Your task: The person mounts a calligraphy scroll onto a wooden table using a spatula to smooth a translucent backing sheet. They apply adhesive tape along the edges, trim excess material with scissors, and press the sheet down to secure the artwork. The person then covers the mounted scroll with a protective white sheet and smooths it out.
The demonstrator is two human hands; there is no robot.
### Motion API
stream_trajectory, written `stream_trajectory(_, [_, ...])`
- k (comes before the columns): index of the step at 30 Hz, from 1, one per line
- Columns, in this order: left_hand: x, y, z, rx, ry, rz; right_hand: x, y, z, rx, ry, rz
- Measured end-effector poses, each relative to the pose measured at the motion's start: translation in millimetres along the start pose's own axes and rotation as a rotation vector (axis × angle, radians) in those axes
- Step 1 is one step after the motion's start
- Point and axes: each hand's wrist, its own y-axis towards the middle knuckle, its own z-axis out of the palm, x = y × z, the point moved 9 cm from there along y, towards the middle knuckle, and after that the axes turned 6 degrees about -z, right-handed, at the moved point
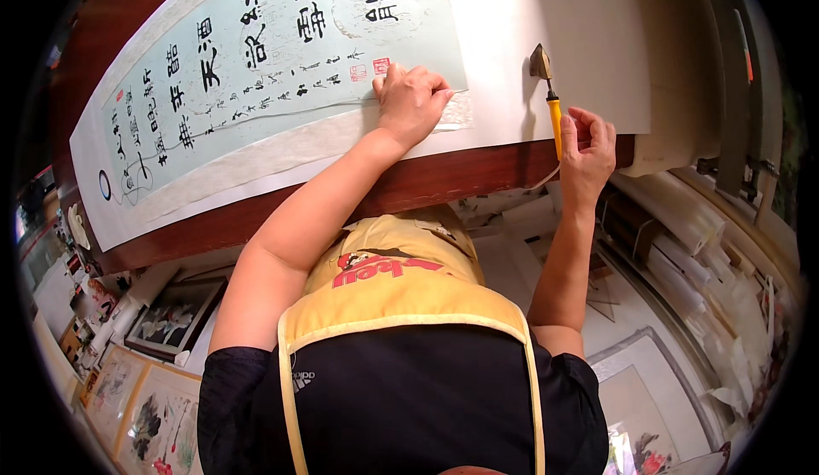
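My left hand [408, 102] rests with bent fingers on a pale blue calligraphy scroll [230, 100], beside two red seals; it holds nothing visible. The scroll has a mottled cream border and lies on a white sheet [597, 57]. A thin line, like thread, crosses it toward a small dark ring [105, 185] at the left. My right hand [587, 155] is open, its fingers curved, right beside the yellow handle [554, 118] of a small iron, whose metal head [540, 61] is on the white sheet. The iron's cord hangs over the table edge.
The red-brown table's front edge [461, 176] runs before my yellow apron [401, 300]. Paper rolls [682, 236] are stacked at the right. Framed and mounted paintings [153, 415] lie low on both sides. A metal rail [738, 100] stands beyond the table's right end.
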Motion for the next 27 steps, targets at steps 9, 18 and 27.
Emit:
stream_trajectory(9, [3, 5, 5, -0.031, 0.044, -0.088, -24, 0, 5, 0.046, -0.053, 0.026])
stream_trajectory(18, [3, 6, 5, -0.061, 0.028, -0.077, -34, 10, 30, 0.242, -0.145, 0.108])
stream_trajectory(27, [5, 8, 6, -0.042, 0.038, -0.086, -39, 13, 46, 0.395, -0.104, 0.096])
